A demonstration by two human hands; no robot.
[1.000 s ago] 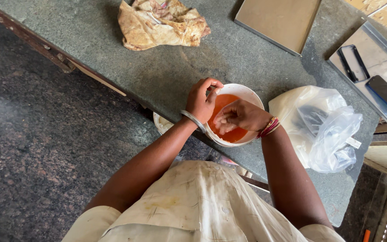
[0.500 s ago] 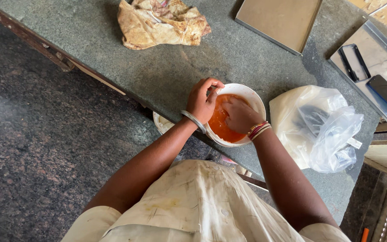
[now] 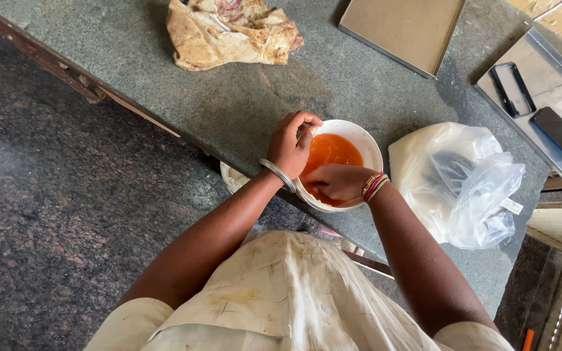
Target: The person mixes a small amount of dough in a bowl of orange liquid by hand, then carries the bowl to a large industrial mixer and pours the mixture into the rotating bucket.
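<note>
A white bowl point(image 3: 364, 144) of orange liquid point(image 3: 330, 152) is seen near the front edge of the grey stone worktop point(image 3: 242, 104). The bowl's left rim is gripped by the left hand point(image 3: 292, 144), the fingers curled over the edge and a metal bangle point(image 3: 277, 174) worn at the wrist. The right hand point(image 3: 338, 182) is lowered into the bowl, its fingers dipped in the liquid; whether it is open or closed around anything cannot be told. Coloured bangles point(image 3: 374, 186) are worn on that wrist. Just right of the bowl a clear plastic bag point(image 3: 463, 182) is laid, with something dark inside it. A crumpled, stained cloth point(image 3: 229, 31) is seen at the far side of the worktop, well apart from the bowl, and a flat tan board point(image 3: 403, 27) beside it. At the right, a metal tray point(image 3: 541, 81) is placed, holding a dark phone point(image 3: 559, 132).
</note>
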